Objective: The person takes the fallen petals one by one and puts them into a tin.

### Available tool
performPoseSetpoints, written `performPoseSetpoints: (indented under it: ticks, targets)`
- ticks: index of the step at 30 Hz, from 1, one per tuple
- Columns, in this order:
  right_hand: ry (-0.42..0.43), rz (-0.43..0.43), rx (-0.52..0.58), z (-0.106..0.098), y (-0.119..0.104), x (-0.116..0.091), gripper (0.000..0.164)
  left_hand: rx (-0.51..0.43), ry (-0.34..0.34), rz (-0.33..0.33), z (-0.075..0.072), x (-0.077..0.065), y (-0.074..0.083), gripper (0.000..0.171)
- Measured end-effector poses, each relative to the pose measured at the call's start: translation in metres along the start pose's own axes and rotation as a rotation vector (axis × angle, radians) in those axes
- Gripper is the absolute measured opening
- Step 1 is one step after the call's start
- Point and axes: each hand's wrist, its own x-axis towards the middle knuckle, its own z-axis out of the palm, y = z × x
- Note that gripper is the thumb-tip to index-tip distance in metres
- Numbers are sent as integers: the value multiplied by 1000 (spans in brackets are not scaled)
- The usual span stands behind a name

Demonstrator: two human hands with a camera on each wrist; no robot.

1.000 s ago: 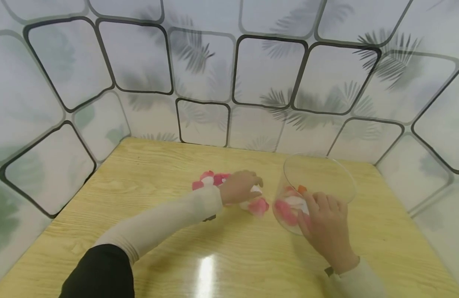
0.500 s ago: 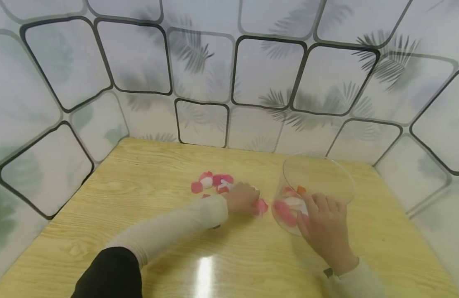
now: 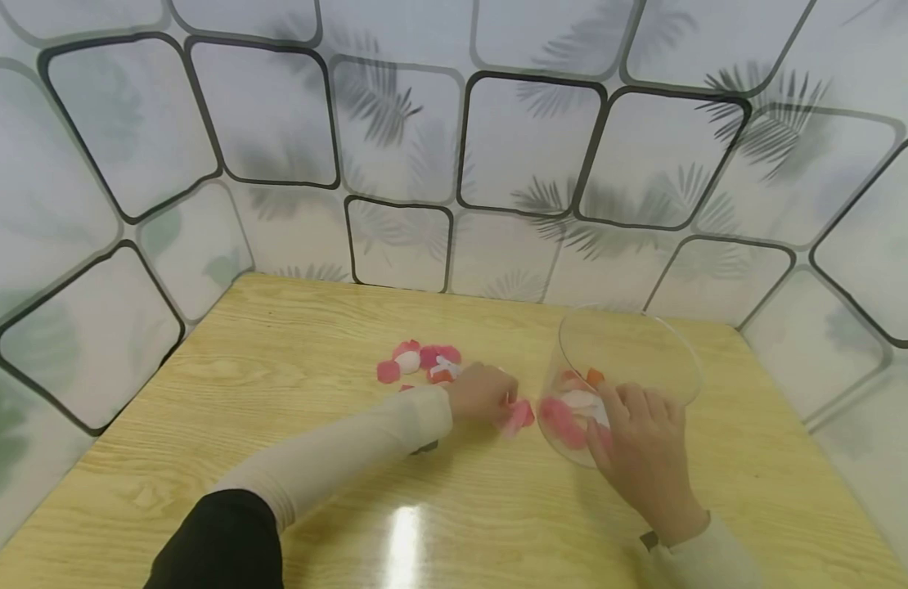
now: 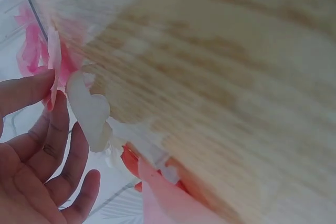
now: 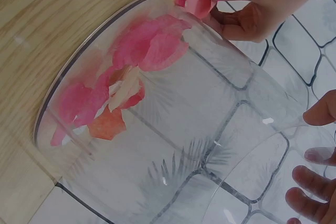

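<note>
My left hand (image 3: 483,394) pinches a pink petal (image 3: 522,415) between thumb and index finger, just left of the clear container. The left wrist view shows this pinched petal (image 4: 54,59) edge-on, with a white petal (image 4: 88,111) close by the other fingers. My right hand (image 3: 645,458) grips the clear round container (image 3: 638,348) at its near right side, thumb and fingers about the rim. Pink, white and orange petals (image 5: 152,45) lie in the bottom of that container, partly hidden by the right hand in the head view.
Several pink, red and white petals (image 3: 429,358) lie loose on the wooden table (image 3: 314,327), beyond and left of my left hand. Patterned cloth walls (image 3: 402,245) enclose the table at the back and both sides.
The left hand has come down nearer to the table, its fingers closing on the pink petal and shifting it slightly toward the container. The right hand and container stay put.
</note>
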Motion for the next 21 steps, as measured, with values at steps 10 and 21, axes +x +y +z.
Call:
performPoseSetpoints:
  ticks: [10,21]
  targets:
    - [2,0,10,1,1,-1,40,-74,18,1,-7,-3,-2,12]
    - [23,0,4,1,0,0,39,-177,71,5,-33,-20,0,11]
